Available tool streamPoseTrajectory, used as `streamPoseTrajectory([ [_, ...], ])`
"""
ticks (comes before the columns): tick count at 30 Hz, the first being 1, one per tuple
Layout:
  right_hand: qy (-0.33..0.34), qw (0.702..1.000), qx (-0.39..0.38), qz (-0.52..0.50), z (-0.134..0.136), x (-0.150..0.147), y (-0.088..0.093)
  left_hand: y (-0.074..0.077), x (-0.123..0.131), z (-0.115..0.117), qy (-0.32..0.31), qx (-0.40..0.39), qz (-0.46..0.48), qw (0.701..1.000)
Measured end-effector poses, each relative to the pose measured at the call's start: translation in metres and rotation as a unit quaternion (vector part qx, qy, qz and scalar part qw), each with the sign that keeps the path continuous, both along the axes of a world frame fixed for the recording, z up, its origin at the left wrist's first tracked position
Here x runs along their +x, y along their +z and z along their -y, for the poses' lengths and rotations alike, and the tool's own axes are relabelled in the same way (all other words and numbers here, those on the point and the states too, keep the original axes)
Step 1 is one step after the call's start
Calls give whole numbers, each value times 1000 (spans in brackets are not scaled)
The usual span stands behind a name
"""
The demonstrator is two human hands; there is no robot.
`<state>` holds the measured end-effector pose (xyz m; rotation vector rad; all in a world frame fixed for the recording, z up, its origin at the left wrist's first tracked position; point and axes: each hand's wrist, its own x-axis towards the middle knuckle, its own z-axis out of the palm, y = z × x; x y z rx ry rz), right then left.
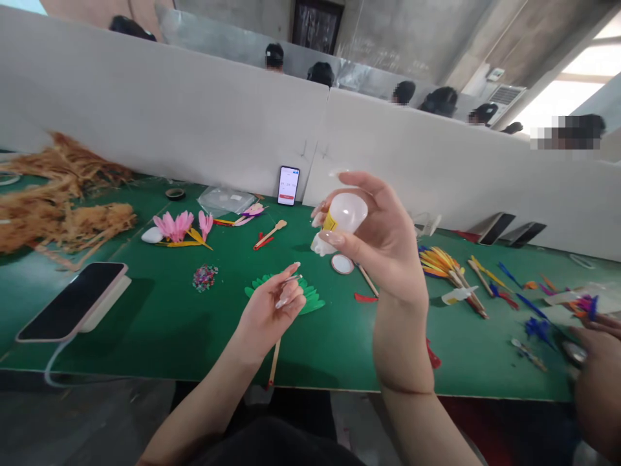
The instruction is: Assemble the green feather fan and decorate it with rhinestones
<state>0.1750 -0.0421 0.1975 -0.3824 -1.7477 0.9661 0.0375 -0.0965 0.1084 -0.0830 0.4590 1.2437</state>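
My right hand (388, 239) is raised above the table, its fingers curled round a small white plastic bottle (350, 212) with a yellow label. The bottle is tilted, its narrower end pointing down and left. My left hand (274, 299) is closed on a thin silvery piece (294, 279), mostly hidden by the fingers. Below that hand lies a fan of green feathers (310, 299) with a wooden stick (275, 364) reaching toward the table's front edge. A round white disc with a reddish rim (342, 263) lies beyond the feathers, under the bottle.
Left are a pile of colourful sequins (205, 277), pink feathers (173, 226), brown fibres (72, 220) and a phone (72, 301) on a stand. Another phone (288, 186) leans on the partition. Right lie yellow feather sticks (444, 268), a small bottle (458, 296) and another person's hand (594, 343).
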Motion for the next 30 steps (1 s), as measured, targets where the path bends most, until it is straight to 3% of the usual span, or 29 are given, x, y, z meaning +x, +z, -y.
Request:
streamPoseTrajectory([
  [8,-62,994,-80,-41,1,-6,-4,-6,2,-1,-8,0,11,1000],
  [18,-160,981,-91,-60,0,-15,-2,-6,5,-1,-6,-11,7,1000],
  [30,2,987,-156,-31,-17,-9,-5,-6,4,-1,-6,6,11,1000],
])
